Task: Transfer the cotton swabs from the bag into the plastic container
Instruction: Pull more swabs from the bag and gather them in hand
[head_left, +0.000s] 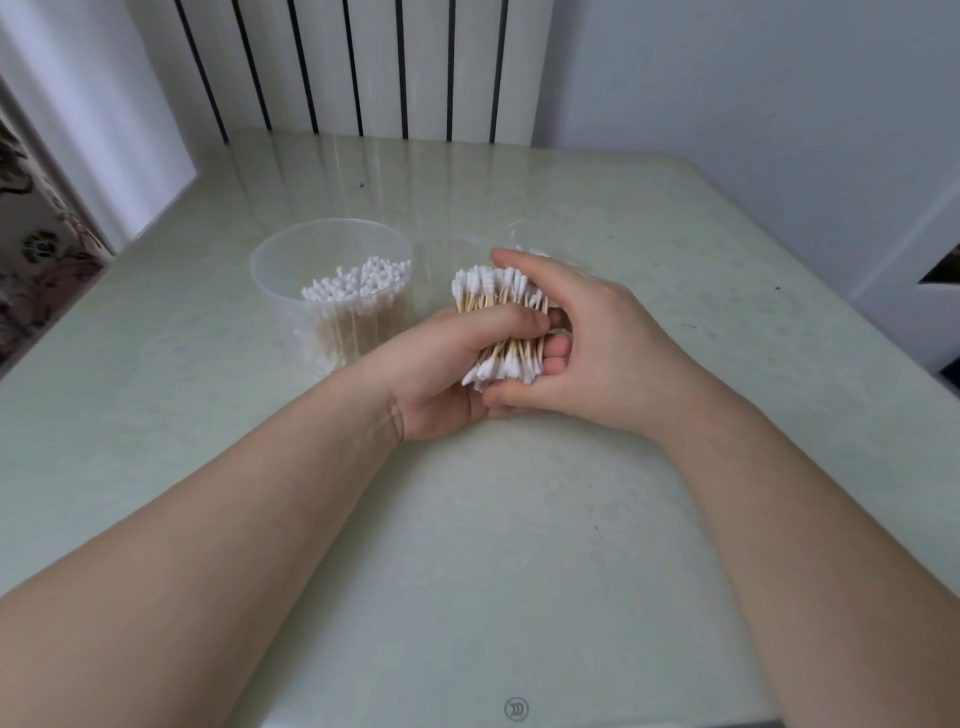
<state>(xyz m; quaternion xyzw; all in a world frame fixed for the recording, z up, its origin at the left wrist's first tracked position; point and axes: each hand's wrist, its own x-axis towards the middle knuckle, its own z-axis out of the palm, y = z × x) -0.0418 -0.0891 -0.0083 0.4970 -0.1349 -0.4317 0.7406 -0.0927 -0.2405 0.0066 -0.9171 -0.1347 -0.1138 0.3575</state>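
Note:
A thick bundle of cotton swabs (501, 291) with wooden sticks and white tips is held above the table's middle. My left hand (447, 364) grips it from the left, fingers curled round the sticks. My right hand (587, 343) wraps round it from the right, fingers over the top and thumb under the lower tips. To the left stands a clear round plastic container (291, 260), open, with several swabs upright in its right half. A clear bag (524, 244) lies crumpled behind my right hand, mostly hidden.
The pale green table (467, 545) stretches toward me. A white radiator (363, 67) stands at the table's far edge. A flowered curtain (36, 249) hangs at the left, and a wall closes off the right.

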